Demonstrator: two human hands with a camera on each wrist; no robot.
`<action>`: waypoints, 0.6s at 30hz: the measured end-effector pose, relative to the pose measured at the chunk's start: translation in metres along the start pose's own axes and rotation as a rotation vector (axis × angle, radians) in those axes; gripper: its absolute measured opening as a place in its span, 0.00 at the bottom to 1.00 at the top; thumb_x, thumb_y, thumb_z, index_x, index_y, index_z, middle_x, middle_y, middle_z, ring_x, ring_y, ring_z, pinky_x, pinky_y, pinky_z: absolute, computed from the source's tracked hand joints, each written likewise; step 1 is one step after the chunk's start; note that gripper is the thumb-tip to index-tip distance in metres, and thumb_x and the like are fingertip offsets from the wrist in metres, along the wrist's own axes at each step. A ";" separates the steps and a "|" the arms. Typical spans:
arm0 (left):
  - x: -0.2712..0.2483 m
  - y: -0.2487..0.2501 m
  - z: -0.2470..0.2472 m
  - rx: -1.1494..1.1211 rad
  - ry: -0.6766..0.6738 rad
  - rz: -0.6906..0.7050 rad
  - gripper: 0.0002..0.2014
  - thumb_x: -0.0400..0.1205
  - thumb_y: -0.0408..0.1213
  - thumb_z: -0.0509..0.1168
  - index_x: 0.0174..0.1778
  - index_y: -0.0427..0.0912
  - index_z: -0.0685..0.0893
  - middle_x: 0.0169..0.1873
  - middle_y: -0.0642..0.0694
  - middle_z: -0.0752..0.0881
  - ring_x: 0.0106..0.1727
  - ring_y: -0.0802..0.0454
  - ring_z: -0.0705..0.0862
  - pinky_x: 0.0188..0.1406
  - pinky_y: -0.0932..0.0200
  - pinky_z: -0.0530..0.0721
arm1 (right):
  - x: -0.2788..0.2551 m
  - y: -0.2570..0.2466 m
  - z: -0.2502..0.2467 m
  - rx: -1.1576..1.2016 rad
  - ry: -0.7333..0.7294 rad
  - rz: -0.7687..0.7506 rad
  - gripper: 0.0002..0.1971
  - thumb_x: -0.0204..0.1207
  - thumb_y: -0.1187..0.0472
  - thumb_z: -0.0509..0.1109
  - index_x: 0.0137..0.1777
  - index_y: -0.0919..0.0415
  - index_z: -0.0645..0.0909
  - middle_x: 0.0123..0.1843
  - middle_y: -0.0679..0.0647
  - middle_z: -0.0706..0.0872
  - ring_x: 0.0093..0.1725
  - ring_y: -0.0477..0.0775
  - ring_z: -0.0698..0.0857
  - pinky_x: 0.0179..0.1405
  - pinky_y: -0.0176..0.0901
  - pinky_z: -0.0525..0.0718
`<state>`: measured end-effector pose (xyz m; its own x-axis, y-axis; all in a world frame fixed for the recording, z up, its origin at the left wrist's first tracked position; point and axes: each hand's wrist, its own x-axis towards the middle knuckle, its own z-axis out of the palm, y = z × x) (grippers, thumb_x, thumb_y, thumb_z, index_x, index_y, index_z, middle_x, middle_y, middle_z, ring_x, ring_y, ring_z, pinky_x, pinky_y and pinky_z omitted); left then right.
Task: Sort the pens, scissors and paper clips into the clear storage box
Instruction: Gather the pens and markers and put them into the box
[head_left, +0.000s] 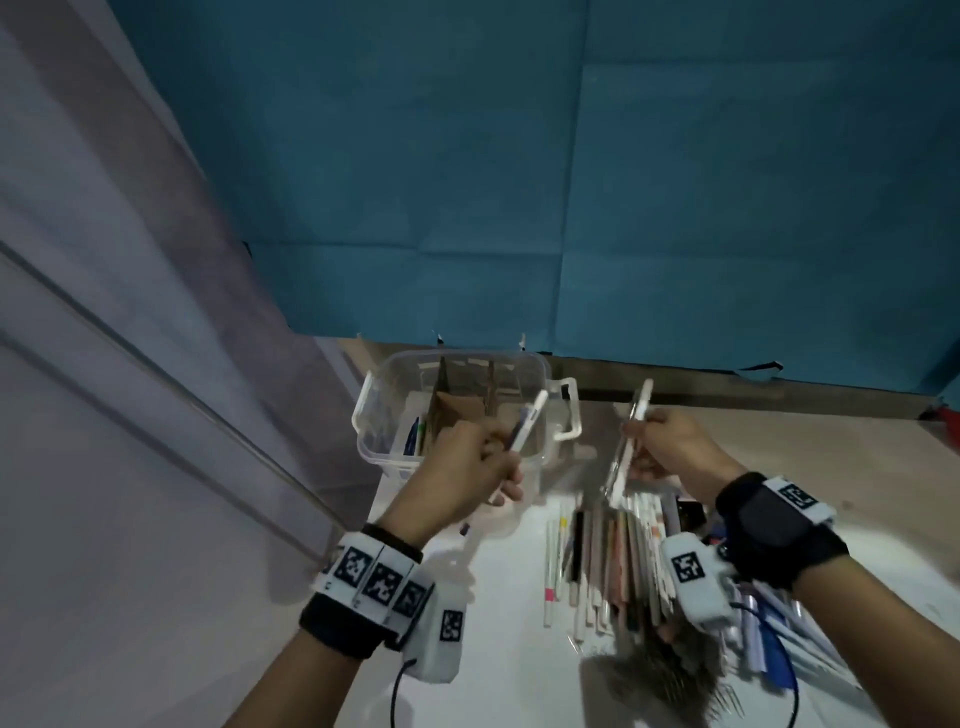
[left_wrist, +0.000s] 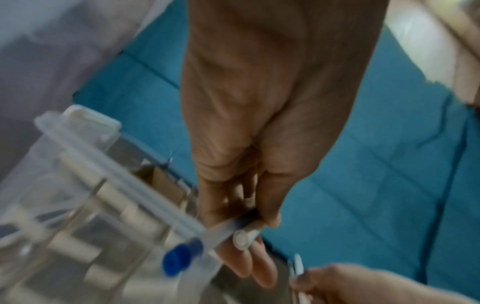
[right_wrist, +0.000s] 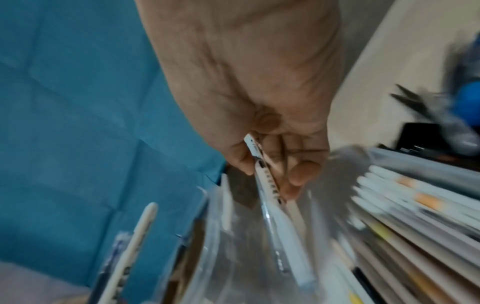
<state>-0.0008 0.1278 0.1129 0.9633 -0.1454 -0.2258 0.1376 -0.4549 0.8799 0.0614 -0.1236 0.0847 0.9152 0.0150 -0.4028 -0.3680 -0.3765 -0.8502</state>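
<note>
Pens (head_left: 618, 561) are lying in a loose row on the white table (head_left: 509, 665) at the lower centre of the head view, below my right hand (head_left: 670, 447). The clear storage box (head_left: 395, 415) is sitting at the middle of the frame, against the blue backdrop (head_left: 519, 182), with brown cardboard dividers (head_left: 457, 410) standing inside and a few pens upright in its left compartment. I am seeing my left hand (head_left: 467, 467) raised in front of the box, its grip clamped on a white pen (head_left: 527, 426) that is pointing up and to the right, with a darker pen alongside it. My right hand is to the right of the box, its grip clamped on another white pen (head_left: 631, 441) held steeply upright above the pile.

In the left wrist view, blurred, my left hand (left_wrist: 246, 144) is filling the centre, fingers (left_wrist: 259, 265) curled round a white pen end (left_wrist: 245, 236) and a clear pen with a blue cap (left_wrist: 179, 259). The box wall (left_wrist: 78, 185) is lying at the lower left, just beside the blue cap. My right hand is showing at the lower right corner.

In the right wrist view my right hand (right_wrist: 259, 102) is pinching the white pen (right_wrist: 275, 197), thumb on one side and fingers on the other, its tip pointing down the frame. The pen pile (right_wrist: 415, 216) is spreading across the right, scissors (right_wrist: 413, 102) are lying at the upper right, and the left hand's pen (right_wrist: 135, 246) is rising at the lower left.
</note>
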 end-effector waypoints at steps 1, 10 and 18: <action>0.005 0.002 -0.017 -0.009 0.075 -0.001 0.08 0.86 0.27 0.65 0.59 0.37 0.83 0.39 0.39 0.91 0.39 0.46 0.93 0.34 0.56 0.88 | 0.004 -0.015 0.001 0.003 0.037 -0.051 0.09 0.86 0.62 0.64 0.49 0.68 0.80 0.31 0.57 0.81 0.26 0.55 0.82 0.26 0.45 0.82; 0.044 -0.030 -0.109 0.175 0.437 -0.180 0.04 0.79 0.23 0.69 0.44 0.35 0.86 0.30 0.47 0.90 0.31 0.60 0.91 0.30 0.63 0.85 | 0.023 -0.126 0.136 -0.093 -0.226 -0.263 0.11 0.81 0.64 0.69 0.38 0.67 0.82 0.25 0.58 0.82 0.13 0.47 0.78 0.13 0.32 0.73; 0.035 -0.036 -0.111 0.374 0.489 -0.152 0.16 0.85 0.31 0.64 0.69 0.36 0.83 0.62 0.40 0.88 0.62 0.42 0.87 0.63 0.54 0.82 | 0.048 -0.128 0.174 -0.083 -0.336 -0.182 0.13 0.81 0.60 0.71 0.46 0.74 0.85 0.34 0.63 0.84 0.33 0.60 0.85 0.50 0.64 0.90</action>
<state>0.0539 0.2365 0.1196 0.9454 0.3232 -0.0421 0.2768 -0.7279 0.6274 0.1237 0.0859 0.1152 0.8543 0.3859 -0.3481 -0.1773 -0.4132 -0.8932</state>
